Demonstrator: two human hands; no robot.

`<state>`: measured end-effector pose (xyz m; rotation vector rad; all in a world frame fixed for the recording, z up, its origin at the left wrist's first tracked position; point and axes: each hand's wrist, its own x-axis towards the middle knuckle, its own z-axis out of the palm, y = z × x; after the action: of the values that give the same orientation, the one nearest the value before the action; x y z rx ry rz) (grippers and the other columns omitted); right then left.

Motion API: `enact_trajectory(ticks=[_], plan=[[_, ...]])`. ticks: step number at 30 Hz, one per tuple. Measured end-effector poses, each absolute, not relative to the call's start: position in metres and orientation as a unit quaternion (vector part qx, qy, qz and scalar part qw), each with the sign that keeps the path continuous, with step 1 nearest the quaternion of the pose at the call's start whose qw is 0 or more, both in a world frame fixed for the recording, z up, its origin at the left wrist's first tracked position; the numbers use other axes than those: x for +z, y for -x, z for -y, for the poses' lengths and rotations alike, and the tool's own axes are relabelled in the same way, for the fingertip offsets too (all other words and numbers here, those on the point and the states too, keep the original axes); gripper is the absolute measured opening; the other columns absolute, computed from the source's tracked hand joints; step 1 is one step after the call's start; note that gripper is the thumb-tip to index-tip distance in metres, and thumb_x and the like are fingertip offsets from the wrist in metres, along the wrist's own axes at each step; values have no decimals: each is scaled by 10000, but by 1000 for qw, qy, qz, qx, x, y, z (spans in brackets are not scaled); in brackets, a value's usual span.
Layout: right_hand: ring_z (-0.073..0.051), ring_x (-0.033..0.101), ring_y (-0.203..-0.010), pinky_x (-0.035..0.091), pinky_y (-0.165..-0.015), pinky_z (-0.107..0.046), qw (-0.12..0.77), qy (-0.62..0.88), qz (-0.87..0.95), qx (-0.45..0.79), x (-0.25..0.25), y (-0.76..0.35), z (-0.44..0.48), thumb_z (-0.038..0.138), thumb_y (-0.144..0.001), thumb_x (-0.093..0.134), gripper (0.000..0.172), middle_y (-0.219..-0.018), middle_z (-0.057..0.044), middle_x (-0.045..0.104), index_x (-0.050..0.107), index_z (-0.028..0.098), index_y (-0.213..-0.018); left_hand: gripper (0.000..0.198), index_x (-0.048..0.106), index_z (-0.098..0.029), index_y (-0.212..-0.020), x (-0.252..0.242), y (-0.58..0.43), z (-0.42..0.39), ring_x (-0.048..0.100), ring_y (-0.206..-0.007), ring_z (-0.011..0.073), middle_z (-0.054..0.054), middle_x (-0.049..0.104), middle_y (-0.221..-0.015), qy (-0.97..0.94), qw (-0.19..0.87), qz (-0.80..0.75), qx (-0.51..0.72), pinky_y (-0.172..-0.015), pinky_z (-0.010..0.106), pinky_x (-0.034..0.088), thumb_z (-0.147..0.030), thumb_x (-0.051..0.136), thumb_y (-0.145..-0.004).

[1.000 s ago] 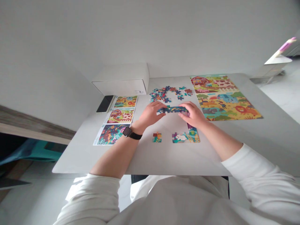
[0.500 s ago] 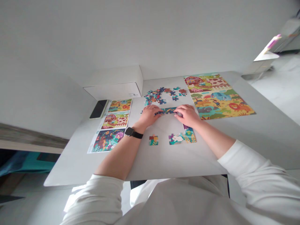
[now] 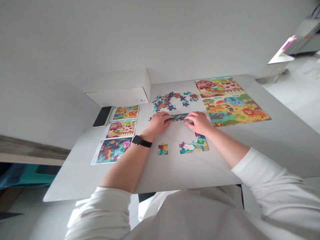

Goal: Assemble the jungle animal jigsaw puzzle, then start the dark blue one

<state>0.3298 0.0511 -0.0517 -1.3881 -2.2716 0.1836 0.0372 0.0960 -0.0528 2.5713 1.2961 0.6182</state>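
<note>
A dark blue strip of joined jigsaw pieces (image 3: 179,117) lies flat on the table, running between both hands. My left hand (image 3: 160,120) is closed on its left part, fingertips and thumb on the pieces; a bit of puzzle pokes out beyond the knuckles. At the other end, my right hand (image 3: 198,122) grips the strip with curled fingers and thumb, hiding the corner beneath. Below that hand, a joined section with a white rabbit (image 3: 188,146) forms a lower right corner. A single jigsaw piece with an orange plant (image 3: 163,149) lies apart to its left.
Loose jigsaw pieces (image 3: 165,101) are heaped behind the hands. Picture sheets (image 3: 121,129) and a phone (image 3: 102,116) lie at left, before a white box (image 3: 117,95). A large animal poster (image 3: 232,103) covers the table's right rear. A wall stands behind.
The small gap in the middle of the strip has closed, its two parts now meeting between my hands. The view has shifted slightly; both hands keep their hold.
</note>
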Motion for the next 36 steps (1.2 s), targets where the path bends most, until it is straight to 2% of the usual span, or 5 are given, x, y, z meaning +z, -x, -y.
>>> enact_trajectory(ticks=[10, 16, 22, 36], plan=[[-350, 678, -1254, 464, -1151, -556, 223, 513, 827, 62, -50, -328, -50, 338, -1010, 710, 228, -1281, -93, 789, 818, 291, -1205, 370, 828, -301, -1316, -49, -37, -94, 666, -1319, 311, 108, 734, -1388, -877, 90, -433, 190, -1207, 526, 491, -317, 596, -1028], [-352, 682, -1239, 460, -1152, -566, 230, 511, 826, 66, -53, -330, -50, 336, -992, 711, 249, -1280, -94, 790, 822, 281, -1209, 534, 681, -233, -1496, -46, -25, -96, 616, -1442, 326, 133, 684, -1534, -860, 87, -456, 211, -1255, 524, 467, -357, 692, -977], [-355, 689, -1218, 464, -1142, -579, 242, 505, 826, 65, -54, -331, -50, 346, -993, 697, 248, -1272, -93, 796, 828, 294, -1197, 406, 743, -206, -1344, -46, -12, -102, 704, -1331, 338, 140, 777, -1389, -857, 70, -471, 197, -1212, 515, 507, -356, 690, -971], [-353, 679, -1238, 464, -1154, -565, 232, 507, 828, 62, -54, -332, -49, 346, -998, 711, 244, -1272, -92, 792, 825, 295, -1207, 360, 726, -202, -1227, -32, -7, -96, 725, -1203, 297, 129, 777, -1270, -862, 104, -446, 217, -1122, 439, 565, -282, 714, -877]])
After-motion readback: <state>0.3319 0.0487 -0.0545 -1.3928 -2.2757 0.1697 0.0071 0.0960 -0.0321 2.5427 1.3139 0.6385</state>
